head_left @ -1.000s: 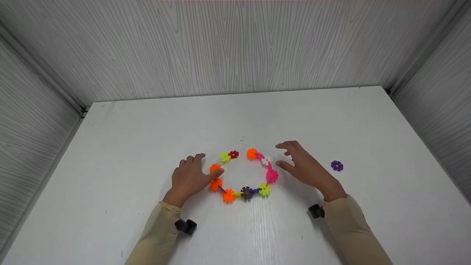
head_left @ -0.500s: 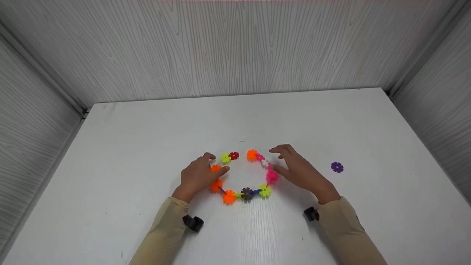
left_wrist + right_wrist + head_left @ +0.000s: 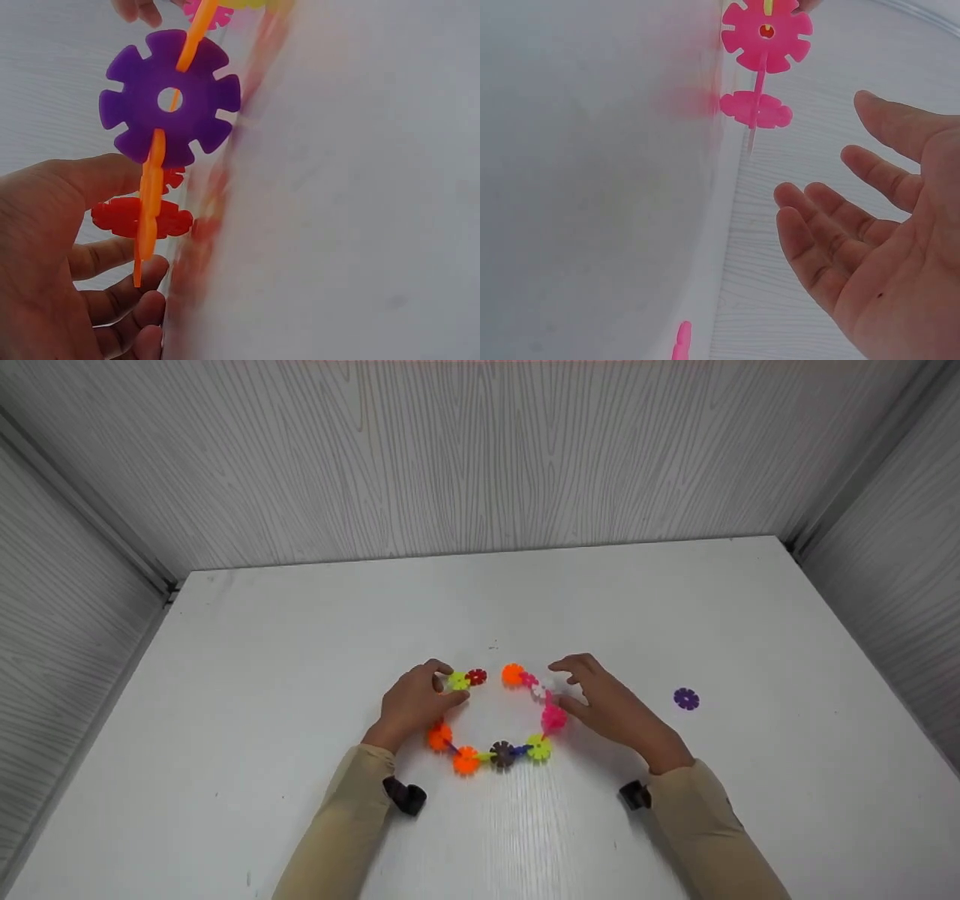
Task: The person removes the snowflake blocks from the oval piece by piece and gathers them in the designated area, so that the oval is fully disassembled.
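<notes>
On the white table lies a C-shaped chain of notched plastic snowflake discs (image 3: 466, 763), with a gap at its far side. A red disc (image 3: 477, 676) and a yellow-green disc (image 3: 459, 681) form the left end; an orange disc (image 3: 513, 675) forms the right end. My left hand (image 3: 412, 706) curves over the chain's left side, thumb and index finger apart around the yellow-green disc. Its fingers show behind a purple disc (image 3: 131, 97) and orange ones in the left wrist view. Beside the pink disc (image 3: 553, 718), my right hand (image 3: 622, 705) holds nothing, fingers spread.
A loose purple disc (image 3: 686, 699) lies right of my right hand. Pale wood-grain panels (image 3: 480, 457) enclose the table at the back and both sides. A black wrist mount (image 3: 405, 796) is on the left sleeve, another (image 3: 635, 795) on the right.
My left hand has moved right and away from me, from outside the chain to its yellow-green disc. My right hand shifted slightly left, then stayed. The chain lies as before.
</notes>
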### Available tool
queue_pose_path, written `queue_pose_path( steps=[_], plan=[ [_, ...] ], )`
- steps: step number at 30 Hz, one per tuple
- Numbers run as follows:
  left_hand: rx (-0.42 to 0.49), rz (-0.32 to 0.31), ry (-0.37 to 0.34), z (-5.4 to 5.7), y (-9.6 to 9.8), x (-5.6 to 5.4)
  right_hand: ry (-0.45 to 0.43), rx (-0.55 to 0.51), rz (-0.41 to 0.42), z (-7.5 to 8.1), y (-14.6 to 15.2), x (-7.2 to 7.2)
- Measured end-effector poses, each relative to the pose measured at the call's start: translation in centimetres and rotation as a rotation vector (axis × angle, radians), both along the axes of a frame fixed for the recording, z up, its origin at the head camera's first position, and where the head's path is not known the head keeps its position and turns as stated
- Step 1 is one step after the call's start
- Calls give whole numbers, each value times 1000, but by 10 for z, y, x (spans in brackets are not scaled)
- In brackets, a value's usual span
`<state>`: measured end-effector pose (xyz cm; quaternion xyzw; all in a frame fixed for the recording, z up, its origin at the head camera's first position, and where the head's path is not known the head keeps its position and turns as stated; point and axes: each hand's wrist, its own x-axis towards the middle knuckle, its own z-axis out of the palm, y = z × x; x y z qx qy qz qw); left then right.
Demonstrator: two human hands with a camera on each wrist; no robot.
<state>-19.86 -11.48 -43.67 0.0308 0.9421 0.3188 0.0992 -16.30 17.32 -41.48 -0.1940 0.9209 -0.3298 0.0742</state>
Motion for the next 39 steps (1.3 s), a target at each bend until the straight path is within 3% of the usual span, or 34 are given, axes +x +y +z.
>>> queue_pose_path(
  steps=[9,21,32,39],
  plan=[
    [23,-12,-13,1,2,-3,-3,-7,7,3,1,0],
    [111,-92,-33,18,27,6,12,-10,-15,7,-1,1],
    [189,-198,46,26,47,14,-35,-34,-29,10,-6,2],
    [214,-247,86,30,55,18,6,-56,11,8,-8,3]
  ],
)
